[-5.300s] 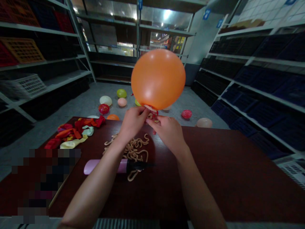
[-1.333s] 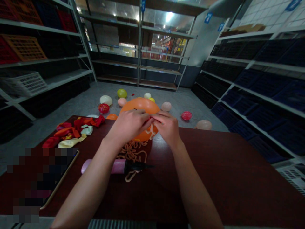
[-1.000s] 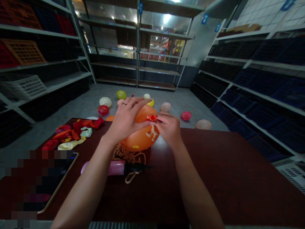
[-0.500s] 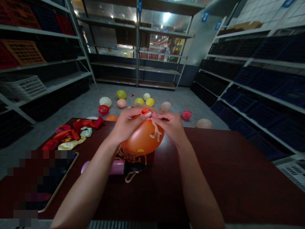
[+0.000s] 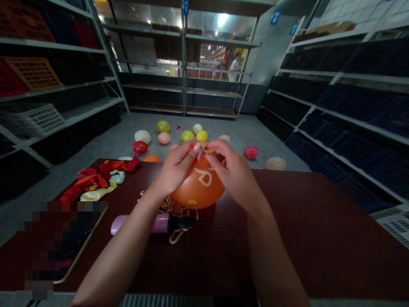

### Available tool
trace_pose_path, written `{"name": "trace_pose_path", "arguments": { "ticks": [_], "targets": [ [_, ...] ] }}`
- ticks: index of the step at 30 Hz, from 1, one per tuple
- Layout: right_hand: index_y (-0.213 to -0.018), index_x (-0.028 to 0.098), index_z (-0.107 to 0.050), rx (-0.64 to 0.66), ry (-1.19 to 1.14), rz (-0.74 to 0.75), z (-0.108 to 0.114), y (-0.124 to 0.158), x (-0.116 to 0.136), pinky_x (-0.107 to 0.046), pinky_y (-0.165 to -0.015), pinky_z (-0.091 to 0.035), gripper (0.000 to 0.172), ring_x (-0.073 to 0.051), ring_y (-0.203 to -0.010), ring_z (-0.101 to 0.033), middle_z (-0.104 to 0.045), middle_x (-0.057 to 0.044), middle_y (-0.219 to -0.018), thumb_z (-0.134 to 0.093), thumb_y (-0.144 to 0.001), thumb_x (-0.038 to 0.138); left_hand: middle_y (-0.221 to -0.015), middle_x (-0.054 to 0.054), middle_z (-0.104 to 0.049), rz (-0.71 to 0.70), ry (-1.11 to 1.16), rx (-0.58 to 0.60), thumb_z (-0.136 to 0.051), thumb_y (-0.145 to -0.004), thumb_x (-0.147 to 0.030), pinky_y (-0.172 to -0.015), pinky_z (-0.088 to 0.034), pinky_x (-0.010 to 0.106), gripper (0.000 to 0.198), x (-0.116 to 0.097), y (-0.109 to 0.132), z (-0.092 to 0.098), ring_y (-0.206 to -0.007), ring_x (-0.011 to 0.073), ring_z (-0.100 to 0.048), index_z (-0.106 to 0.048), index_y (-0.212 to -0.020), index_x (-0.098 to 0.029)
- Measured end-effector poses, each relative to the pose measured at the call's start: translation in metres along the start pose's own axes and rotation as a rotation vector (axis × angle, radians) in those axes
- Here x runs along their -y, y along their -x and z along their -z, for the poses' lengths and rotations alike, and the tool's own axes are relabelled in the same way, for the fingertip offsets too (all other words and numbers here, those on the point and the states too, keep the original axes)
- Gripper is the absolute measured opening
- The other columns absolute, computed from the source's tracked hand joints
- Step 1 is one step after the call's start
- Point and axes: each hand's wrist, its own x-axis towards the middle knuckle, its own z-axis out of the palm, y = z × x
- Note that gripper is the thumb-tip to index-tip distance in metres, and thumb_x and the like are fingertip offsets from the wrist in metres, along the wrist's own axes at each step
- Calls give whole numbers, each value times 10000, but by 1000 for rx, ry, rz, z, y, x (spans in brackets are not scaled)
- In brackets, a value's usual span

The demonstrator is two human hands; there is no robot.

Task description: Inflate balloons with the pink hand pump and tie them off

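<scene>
An inflated orange balloon (image 5: pixel 194 192) hangs just above the table with its neck upward. My left hand (image 5: pixel 172 170) is closed, thumb and fingers pinching the balloon's neck. Stretched beside that neck is a beige rubber band (image 5: pixel 210 150), pinched by my closed right hand (image 5: pixel 234 172). A loose beige loop dangles in front of the balloon below my fingers. Under the balloon lies a pile of beige rubber bands (image 5: pixel 171 207), partly hidden. A pink hand pump (image 5: pixel 159 223) with a black nozzle rests nearer to me, behind my left forearm.
Deflated balloons (image 5: pixel 99 177) lie at the table's left, beside a tablet-like device (image 5: pixel 79 251), partly blurred out. Several inflated balloons (image 5: pixel 142 137) are on the floor beyond the dark table (image 5: pixel 306 230). Shelves with crates (image 5: pixel 35 72) stand around; a person (image 5: pixel 235 67) is far behind.
My right hand has drawn back slightly to the right, its fingers more spread, stretching the rubber band from the neck. The dangling ends now form a loop. A person has appeared in the background.
</scene>
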Motion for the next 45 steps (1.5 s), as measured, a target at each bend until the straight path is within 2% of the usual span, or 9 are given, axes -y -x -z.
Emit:
{"name": "trace_pose_path", "arguments": {
  "ticks": [5,10,14,18,25,36,38,42,45],
  "targets": [
    [-1087,284,-686,-152,328,123,-5,10,23,-498,-987,-442,258,-320,-1146,-548,-617,-102,-1201,-729,-854,387,-765,15,-489,99,194,-95,-461,-1016,-434,-690,-402,286,345,-1,-4,1,-705,155,-450,-485,-763,-201],
    [-1080,252,-704,-166,389,139,-25,10,25,-561,-1001,-442,360,-344,-1143,-534,-571,-125,-1225,-791,-782,435,-771,22,-487,127,219,-134,-480,-1006,-423,-693,-413,282,325,-4,-5,6,-728,159,-455,-508,-770,-202],
    [-963,241,-696,-177,302,144,-35,10,23,-519,-1030,-450,94,-295,-1166,-559,-588,-114,-1202,-686,-877,277,-765,23,-490,149,199,-148,-471,-1005,-444,-681,-422,277,341,-2,-4,6,-719,156,-459,-506,-769,-200],
    [-893,244,-649,-8,126,178,-31,8,18,-515,-1118,-404,91,-257,-1292,-527,-588,-92,-1262,-580,-951,232,-746,18,-484,148,279,-201,-477,-1013,-405,-670,-436,273,329,1,-6,6,-696,146,-468,-501,-757,-199],
    [-898,244,-629,260,-152,204,10,-2,-4,-434,-1153,-420,215,-202,-1320,-526,-597,-75,-1298,-467,-1016,320,-695,17,-450,208,446,-167,-430,-1011,-439,-664,-462,285,326,-5,-10,13,-653,153,-471,-442,-776,-214],
    [-854,256,-639,431,-224,250,35,-2,-24,-419,-1135,-433,277,-217,-1370,-500,-607,-42,-1330,-496,-1003,441,-687,8,-424,240,520,-226,-457,-1013,-379,-662,-443,278,310,-4,-9,6,-642,142,-441,-450,-755,-206],
    [-879,252,-654,386,-178,177,33,-2,-19,-402,-1095,-463,261,-217,-1312,-549,-643,-52,-1273,-502,-999,427,-684,5,-409,201,435,-251,-464,-1016,-365,-677,-439,281,319,-2,-8,0,-651,143,-428,-457,-741,-205],
    [-1048,231,-660,118,-75,-15,16,2,0,-358,-911,-527,287,-201,-1015,-669,-715,-66,-1070,-480,-1004,449,-729,18,-467,136,263,-271,-474,-1024,-371,-700,-433,291,333,-3,-3,-12,-696,151,-448,-497,-739,-200],
    [-1204,235,-656,15,95,-16,2,4,8,-418,-941,-495,335,-239,-1031,-660,-713,-89,-1136,-627,-930,426,-748,19,-495,120,212,-244,-471,-1030,-388,-713,-425,289,335,-7,0,-17,-717,153,-468,-517,-759,-197]
  ]
}}
